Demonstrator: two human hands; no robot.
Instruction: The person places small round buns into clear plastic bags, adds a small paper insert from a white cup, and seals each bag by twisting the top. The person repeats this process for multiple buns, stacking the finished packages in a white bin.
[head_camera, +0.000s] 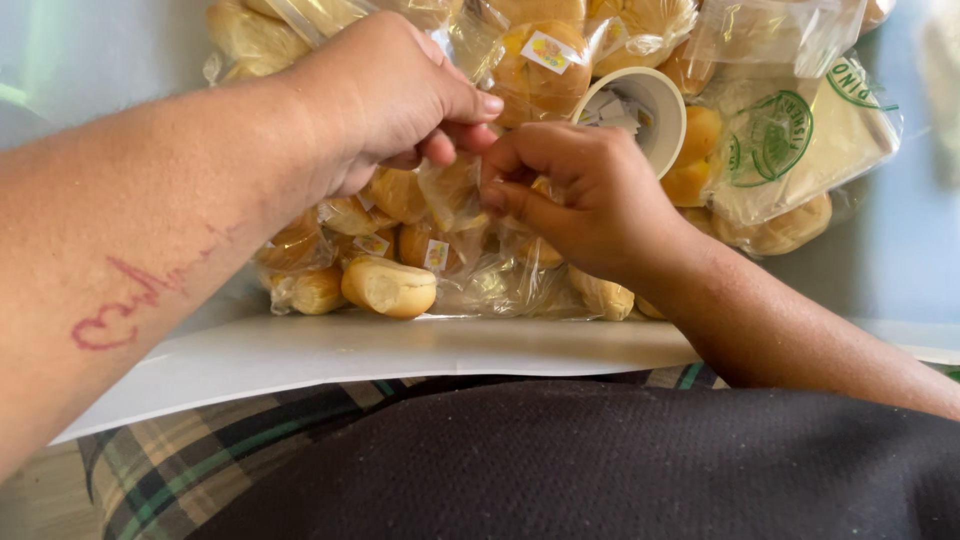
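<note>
A small clear plastic bag of bread rolls (450, 205) is pinched at its top between both hands, right at the middle of the pile and just above the white tabletop edge (400, 350). The film is judged thin, soft and crinkly, a little slippery, and the rolls inside light and easily squashed, so the gathered neck of the bag looks like the place to be held, not the bread itself. The left hand (385, 95) is brought over from above, its grip closed, thumb and fingertips pressed together on the twisted plastic. The right hand (580, 190) is met against it from the other side, its grip likewise closed on the same neck of film; what exactly lies between the fingers is hidden. Beneath the hands, a bare roll (390, 287) with a cut pale end is seen lying at the front, touching other bagged rolls with small stickers. Just behind the right hand, a roll of tape (645, 105) is stood tilted among the packets. To the right, a larger bag with a green round print (790, 140) is laid over more rolls. More filled bags (540, 60) are heaped at the back. Nearest the camera, a dark cloth and a checked fabric (200, 460) are seen below the tabletop.
</note>
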